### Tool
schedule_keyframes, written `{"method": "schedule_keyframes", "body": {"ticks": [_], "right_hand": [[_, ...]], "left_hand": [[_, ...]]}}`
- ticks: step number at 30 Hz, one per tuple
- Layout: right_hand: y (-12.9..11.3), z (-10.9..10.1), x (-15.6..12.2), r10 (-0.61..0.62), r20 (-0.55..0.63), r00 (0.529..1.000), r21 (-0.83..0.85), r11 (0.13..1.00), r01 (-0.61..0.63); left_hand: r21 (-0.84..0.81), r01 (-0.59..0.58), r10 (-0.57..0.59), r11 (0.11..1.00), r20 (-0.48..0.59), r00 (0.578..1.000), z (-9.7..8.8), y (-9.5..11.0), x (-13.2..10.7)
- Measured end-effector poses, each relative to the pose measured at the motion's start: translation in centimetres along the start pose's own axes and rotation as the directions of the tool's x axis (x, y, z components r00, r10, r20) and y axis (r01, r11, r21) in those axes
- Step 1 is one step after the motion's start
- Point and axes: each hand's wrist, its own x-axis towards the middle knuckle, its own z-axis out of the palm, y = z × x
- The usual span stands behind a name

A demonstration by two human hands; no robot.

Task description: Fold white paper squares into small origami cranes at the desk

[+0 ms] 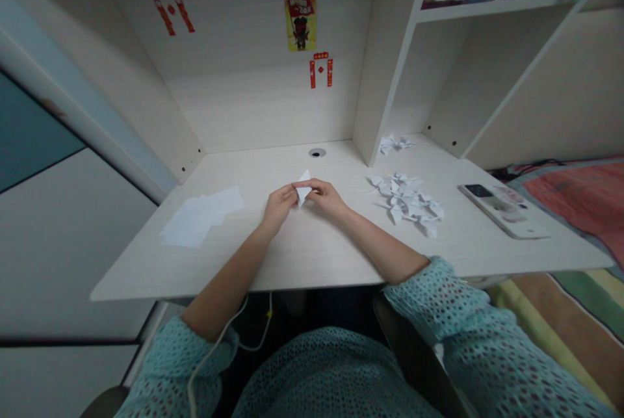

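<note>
Centrally, over the white desk [312,249], both forearms reach forward and angle inward, so that the hands meet at one small folded paper [303,193]. The left hand [279,205] comes up from the lower left, its fingers bent and closed together, their tips pinching the paper's left side. From the other side, the right hand [328,197] lies lower across the desk, back of the hand upward; its index finger stretches left over the paper to meet the left fingertips, while the thumb sits beneath, so the paper is held between them. Exactly how each fingertip presses is hard to make out at this size. A white point of the paper stands up above the fingers, and another points down below. Loose white sheets [197,218] lie overlapping to the left of the hands, and a heap of folded pieces [407,200] lies to the right, near the right forearm.
</note>
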Motion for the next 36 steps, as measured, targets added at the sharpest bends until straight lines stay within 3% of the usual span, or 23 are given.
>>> {"method": "schedule_keyframes", "body": {"ticks": [10, 15, 21, 28, 36], "right_hand": [[-0.74, -0.41, -0.26, -0.022, -0.122, 0.992, -0.001, 1.0, 0.022], [-0.3, -0.45, -0.05, 0.076, -0.127, 0.989, 0.046, 0.996, -0.071], [-0.1, -0.25, 0.12, 0.271, -0.167, 0.948, 0.247, 0.942, -0.225], [-0.09, -0.16, 0.1, 0.318, -0.195, 0.928, 0.259, 0.929, -0.264], [-0.17, -0.66, 0.22, 0.284, -0.203, 0.937, 0.198, 0.949, -0.245]], "left_hand": [[-0.145, 0.088, -0.098, 0.986, -0.062, 0.993, -0.15, 0.07, -0.01], [-0.17, 0.103, -0.117, 0.98, -0.073, 0.99, -0.01, 0.24, -0.15], [-0.146, 0.104, -0.117, 0.984, -0.082, 0.99, -0.1, 0.02, -0.07], [0.0, 0.025, -0.025, 1.0, -0.117, 0.993, -0.26, 0.16, -0.04], [-0.036, 0.185, -0.187, 0.982, -0.084, 0.979, -0.43, 0.09, 0.0]]}}
